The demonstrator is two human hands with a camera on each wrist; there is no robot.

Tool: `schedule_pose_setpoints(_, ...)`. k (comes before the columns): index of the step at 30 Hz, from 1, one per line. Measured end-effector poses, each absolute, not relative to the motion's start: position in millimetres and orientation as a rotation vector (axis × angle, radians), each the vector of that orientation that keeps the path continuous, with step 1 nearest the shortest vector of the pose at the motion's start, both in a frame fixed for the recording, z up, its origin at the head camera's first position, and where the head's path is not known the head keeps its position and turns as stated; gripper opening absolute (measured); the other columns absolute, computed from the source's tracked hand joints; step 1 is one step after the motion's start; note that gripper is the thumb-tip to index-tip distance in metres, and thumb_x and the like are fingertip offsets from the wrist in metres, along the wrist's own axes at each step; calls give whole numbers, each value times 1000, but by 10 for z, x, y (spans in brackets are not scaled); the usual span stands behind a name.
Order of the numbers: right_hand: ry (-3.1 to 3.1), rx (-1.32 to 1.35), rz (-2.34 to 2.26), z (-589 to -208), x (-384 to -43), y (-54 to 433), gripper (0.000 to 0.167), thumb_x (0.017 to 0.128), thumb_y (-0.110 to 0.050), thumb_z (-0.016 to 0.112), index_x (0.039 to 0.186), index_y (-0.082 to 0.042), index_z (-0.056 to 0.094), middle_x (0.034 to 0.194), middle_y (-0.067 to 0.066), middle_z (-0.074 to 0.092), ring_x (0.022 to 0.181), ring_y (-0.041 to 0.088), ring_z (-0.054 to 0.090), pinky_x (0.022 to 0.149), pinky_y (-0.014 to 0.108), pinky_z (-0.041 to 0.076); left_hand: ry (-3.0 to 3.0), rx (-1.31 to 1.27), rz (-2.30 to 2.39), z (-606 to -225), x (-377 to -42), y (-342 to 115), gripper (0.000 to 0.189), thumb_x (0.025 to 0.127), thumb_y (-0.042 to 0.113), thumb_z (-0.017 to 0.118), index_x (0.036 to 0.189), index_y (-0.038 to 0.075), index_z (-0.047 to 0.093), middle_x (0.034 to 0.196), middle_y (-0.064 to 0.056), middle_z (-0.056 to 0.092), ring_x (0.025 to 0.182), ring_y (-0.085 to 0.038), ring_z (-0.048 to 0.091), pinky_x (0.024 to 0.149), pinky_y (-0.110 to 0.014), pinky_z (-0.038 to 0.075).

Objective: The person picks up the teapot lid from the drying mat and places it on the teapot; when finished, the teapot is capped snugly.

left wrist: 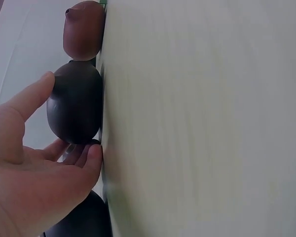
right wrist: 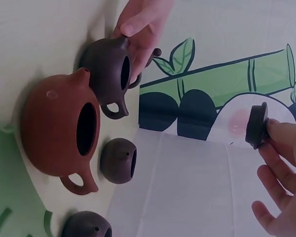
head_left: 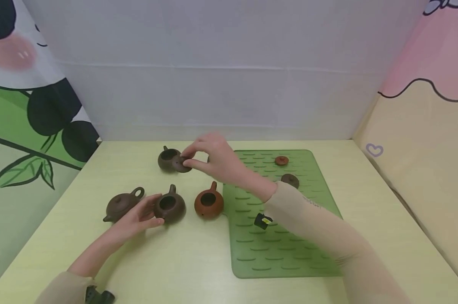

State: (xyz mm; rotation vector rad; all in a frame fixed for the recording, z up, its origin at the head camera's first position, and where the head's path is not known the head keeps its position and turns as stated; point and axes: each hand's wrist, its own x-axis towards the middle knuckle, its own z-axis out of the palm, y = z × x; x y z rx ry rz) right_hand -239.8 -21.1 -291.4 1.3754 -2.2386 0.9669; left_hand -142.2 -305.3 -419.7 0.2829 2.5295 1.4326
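Note:
My right hand (head_left: 214, 156) pinches a dark brown teapot lid (head_left: 181, 165) between thumb and fingertips. In the head view the lid overlaps a small open dark teapot (head_left: 163, 163) at the back; the right wrist view shows the lid (right wrist: 257, 126) raised in the air. My left hand (head_left: 134, 219) holds a larger dark brown teapot (head_left: 173, 215) around its side, thumb by the spout. That teapot stands upright, its mouth uncovered. Beside it sits an open red-brown teapot (head_left: 209, 213). A lidded dark teapot (head_left: 119, 204) stands left of my left hand.
On the right lies a green textured mat (head_left: 252, 257), bearing a reddish lid (head_left: 281, 160) and a dark lid (head_left: 290, 180). Another dark teapot (right wrist: 86, 227), mostly hidden behind my right hand in the head view, stands toward the back. A pale wall (head_left: 221, 93) closes the table's far edge.

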Motion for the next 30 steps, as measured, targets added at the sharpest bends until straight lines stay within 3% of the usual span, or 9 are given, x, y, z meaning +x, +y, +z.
schedule_pose_setpoints(11,-2400,1320,1126,-3262,-2325,-590,17,90,-26,73,104,-17,76,95,-6,75,96,11,61,88,24,46,2535,296,1422,-4219,-1436,-3063,77,95,27,67,156,8,23,158,-22,31,145,-46,33,115,-56,30)
schedule_pose_setpoints(19,-2473,1288,1125,-3508,-2291,-735,16,90,-28,73,103,-19,77,97,-9,76,97,7,61,88,15,43,2524,298,1431,-4206,-1432,-3061,76,95,26,67,155,9,25,159,-21,30,145,-45,32,117,-47,35)
schedule_pose_setpoints(23,-2547,1282,1064,-3618,-2285,-779,16,90,-31,72,103,-22,77,97,-13,76,97,3,60,89,14,43,2520,301,1436,-4199,-1433,-3055,75,95,26,66,155,8,25,159,-23,30,145,-45,32,116,-55,30)
schedule_pose_setpoints(30,-2623,1315,943,-3783,-2317,-830,16,91,-35,71,103,-26,77,99,-16,75,98,3,61,88,15,43,2490,288,1447,-4181,-1435,-3049,75,95,27,66,156,10,24,159,-21,30,147,-46,30,117,-57,28)
